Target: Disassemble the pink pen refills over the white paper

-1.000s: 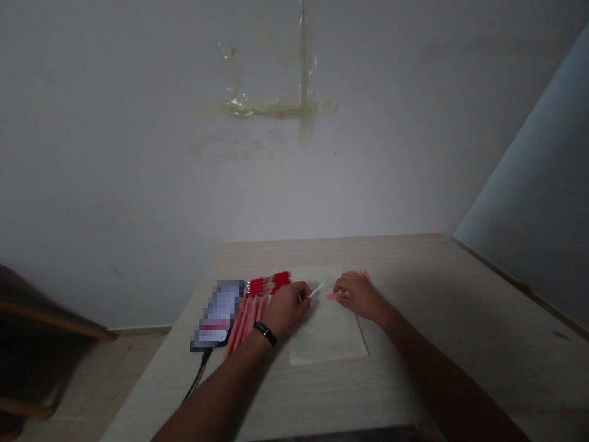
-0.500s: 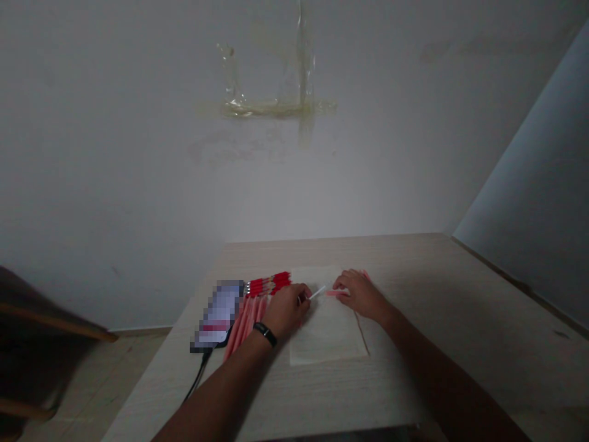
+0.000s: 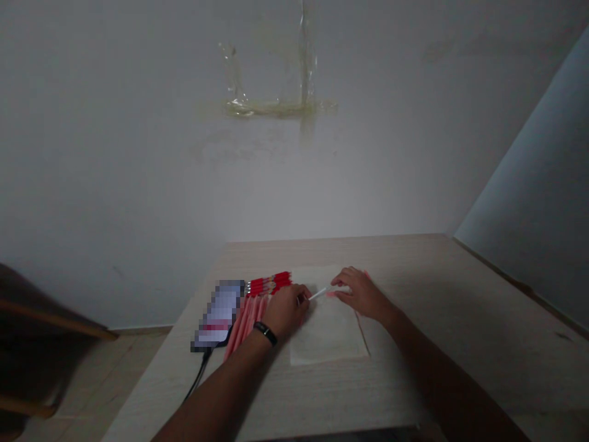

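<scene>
Left hand (image 3: 286, 310) pinching a thin white stick (image 3: 318, 294) near its end, fingertips (image 3: 301, 296) pressed together, the stick pointing across at the right hand (image 3: 361, 293); those right fingers (image 3: 344, 279) curl just over a pink strip (image 3: 331, 293), though whether they're pinching it I can't tell; all this happens above a pale sheet of paper (image 3: 329, 331); right beside it, a fanned row of pink strips with red ends (image 3: 246, 322) sits under the left hand's edge; beyond those, a pixelated phone (image 3: 218, 313) trails a black cable (image 3: 199, 377) on the light wood table (image 3: 414, 276); black wristband (image 3: 265, 333) on the left wrist!
</scene>
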The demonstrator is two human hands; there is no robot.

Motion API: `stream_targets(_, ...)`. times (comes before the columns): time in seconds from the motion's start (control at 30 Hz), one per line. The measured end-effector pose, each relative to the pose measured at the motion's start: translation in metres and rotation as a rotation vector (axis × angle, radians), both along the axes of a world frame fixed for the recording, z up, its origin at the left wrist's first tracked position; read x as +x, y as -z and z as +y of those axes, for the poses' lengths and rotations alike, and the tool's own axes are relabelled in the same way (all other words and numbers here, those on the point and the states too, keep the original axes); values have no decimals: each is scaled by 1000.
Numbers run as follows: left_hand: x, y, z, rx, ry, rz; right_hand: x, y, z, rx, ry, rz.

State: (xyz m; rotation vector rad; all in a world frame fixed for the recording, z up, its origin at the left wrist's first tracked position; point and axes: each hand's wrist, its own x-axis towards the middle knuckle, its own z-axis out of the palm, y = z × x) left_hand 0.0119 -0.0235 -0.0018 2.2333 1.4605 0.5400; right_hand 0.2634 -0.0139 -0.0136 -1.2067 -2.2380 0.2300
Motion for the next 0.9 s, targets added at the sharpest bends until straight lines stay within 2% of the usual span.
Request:
stream_targets(0.17, 0, 1, 0, 0, 1, 11, -3, -7, -4, -2, -39, 11)
stream_targets(0.37, 1, -1, 0, -12, 19, 2, -5, -13, -7, -27, -13, -45)
stream_targets(0.63, 2, -4, -1, -19, 42, 12, -5, -9, -6, -17, -7, -79)
stream_targets(0.9, -1, 3, 1, 2, 12, 2, 5, -7, 3, -30, 30, -93)
